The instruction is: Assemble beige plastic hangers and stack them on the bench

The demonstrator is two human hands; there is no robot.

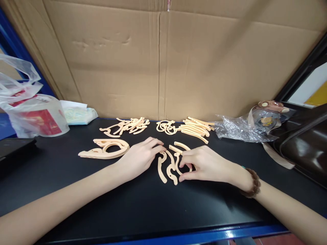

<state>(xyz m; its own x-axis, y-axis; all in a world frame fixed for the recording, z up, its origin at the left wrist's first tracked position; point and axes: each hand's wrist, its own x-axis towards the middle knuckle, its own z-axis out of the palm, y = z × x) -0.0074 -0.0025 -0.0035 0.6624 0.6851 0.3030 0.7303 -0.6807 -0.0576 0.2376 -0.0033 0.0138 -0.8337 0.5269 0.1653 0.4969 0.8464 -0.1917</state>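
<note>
Several flat, curved beige hanger pieces lie on the black table between my hands. Closest to my left hand [143, 154] is a hooked piece [161, 170]; the stretched fingertips hover at or touch its upper end, and I cannot tell which. A wavy piece [171, 172] lies in the middle. My right hand [204, 163] is over a curved, ring-like piece [177, 164], its thumb and index finger bent but apart around it. Part of that piece is hidden under the fingers. Slim straight pieces [181, 146] lie just beyond.
Folded beige hangers [104, 151] are stacked left of my left hand. Behind lie piles of hooked pieces [127, 126], ring pieces [166, 127] and slim strips [196, 128]. Clear plastic wrap [237, 129], a brown bag [304, 143] and a plastic-bagged tub [43, 115] flank them. Cardboard [204, 61] stands behind.
</note>
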